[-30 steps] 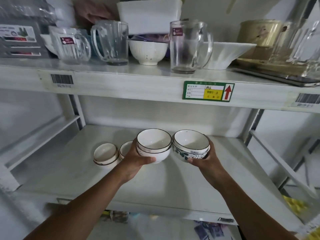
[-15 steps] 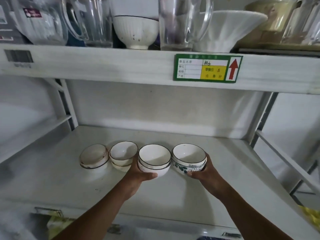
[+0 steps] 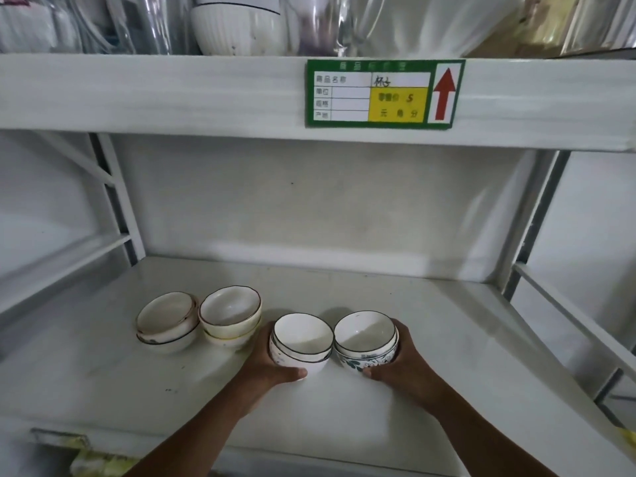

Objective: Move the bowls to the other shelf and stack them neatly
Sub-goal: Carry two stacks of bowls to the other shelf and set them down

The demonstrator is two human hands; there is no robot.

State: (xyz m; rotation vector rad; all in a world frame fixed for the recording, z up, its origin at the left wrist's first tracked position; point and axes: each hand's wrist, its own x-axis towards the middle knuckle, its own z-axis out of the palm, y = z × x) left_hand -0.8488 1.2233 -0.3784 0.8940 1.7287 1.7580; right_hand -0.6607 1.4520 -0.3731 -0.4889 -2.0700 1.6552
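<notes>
Roughly midway, as a judgement: four short bowl stacks sit in a row on the lower shelf [image 3: 430,339]. Left hand [image 3: 272,370] is wrapped around the black-rimmed white stack [image 3: 302,342], thumb under its front, fingers closed on it. Right hand [image 3: 402,366] cups the stack with the leaf-patterned bowl [image 3: 365,340] the same way. These two stacks touch or nearly touch; whether they rest on the shelf or hover just above cannot be told. Further left, unheld: a cream brown-rimmed stack [image 3: 230,313] and a worn white stack [image 3: 168,321], side by side. Left to do: release, maybe merge stacks. At least one white ribbed bowl [image 3: 237,24] sits on the upper shelf [image 3: 172,98] among glassware. White metal shelving, plain wall behind, green price label [image 3: 382,94] on the upper edge.
</notes>
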